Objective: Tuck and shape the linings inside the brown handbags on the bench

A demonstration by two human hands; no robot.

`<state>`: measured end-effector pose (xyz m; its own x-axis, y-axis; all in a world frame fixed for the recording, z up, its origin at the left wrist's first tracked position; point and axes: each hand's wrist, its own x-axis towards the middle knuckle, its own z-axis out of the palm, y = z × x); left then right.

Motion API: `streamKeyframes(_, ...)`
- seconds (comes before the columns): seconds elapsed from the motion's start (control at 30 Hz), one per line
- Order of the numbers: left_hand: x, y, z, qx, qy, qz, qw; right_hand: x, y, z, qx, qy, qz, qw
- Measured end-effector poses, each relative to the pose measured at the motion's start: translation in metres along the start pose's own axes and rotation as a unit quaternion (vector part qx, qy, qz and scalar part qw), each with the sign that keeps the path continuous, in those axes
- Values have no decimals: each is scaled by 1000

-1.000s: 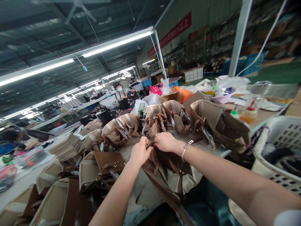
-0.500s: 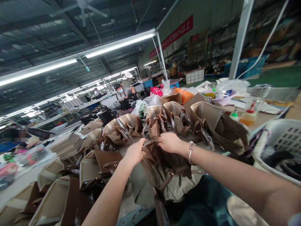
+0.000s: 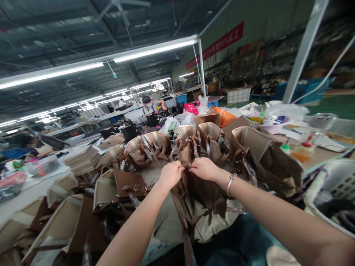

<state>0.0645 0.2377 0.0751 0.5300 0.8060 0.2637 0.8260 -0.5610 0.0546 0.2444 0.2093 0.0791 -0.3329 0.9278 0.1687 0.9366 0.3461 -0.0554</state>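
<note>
A soft brown handbag (image 3: 206,192) with a beige lining hangs at the near table edge, partly over my lap. My left hand (image 3: 171,174) pinches its upper edge, fingers closed. Close beside it, my right hand (image 3: 204,169) grips the same edge; a silver bracelet (image 3: 230,184) circles that wrist. A strap of the bag, wrapped in clear plastic, dangles below. Just beyond my hands stands another brown bag (image 3: 188,146) with a stiff beige panel.
Several more brown bags line the table, such as a large one (image 3: 267,159) at right and one (image 3: 63,221) at left. A board stack (image 3: 83,159) lies behind. At right are a glue bottle (image 3: 303,150) and a white basket (image 3: 324,184). A co-worker (image 3: 155,105) sits farther back.
My left hand has moved right along the bag's edge, closer to my right hand. The view has shifted slightly, so the surroundings sit a little farther right.
</note>
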Motion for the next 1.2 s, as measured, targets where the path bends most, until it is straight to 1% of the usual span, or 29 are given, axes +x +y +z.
streamKeyframes(0.17,0,9,2,37,8,-43,998,1,2,5,16,19,-14,1000)
streamKeyframes(0.3,0,12,6,28,27,-53,998,2,3,10,29,45,-13,998)
streamKeyframes(0.4,-1,13,7,16,36,-73,997,0,5,12,49,51,-13,997)
streamKeyframes(0.53,-3,14,6,-4,42,-83,996,-2,7,9,74,40,-16,996)
streamKeyframes(0.67,-4,16,5,-22,45,-88,995,4,7,4,90,17,-40,995)
streamKeyframes(0.83,-4,17,2,-39,43,-89,994,18,7,4,59,13,-51,997)
streamKeyframes(0.9,-5,15,1,-54,44,-83,994,21,8,4,38,10,-48,998)
streamKeyframes(1.0,-9,9,2,-107,47,-67,991,22,9,5,13,26,-38,999)
streamKeyframes(1.1,-14,0,4,-145,30,-67,987,21,8,6,7,39,-28,999)
streamKeyframes(1.2,-17,-10,4,-149,12,-58,987,20,7,5,17,38,-22,999)
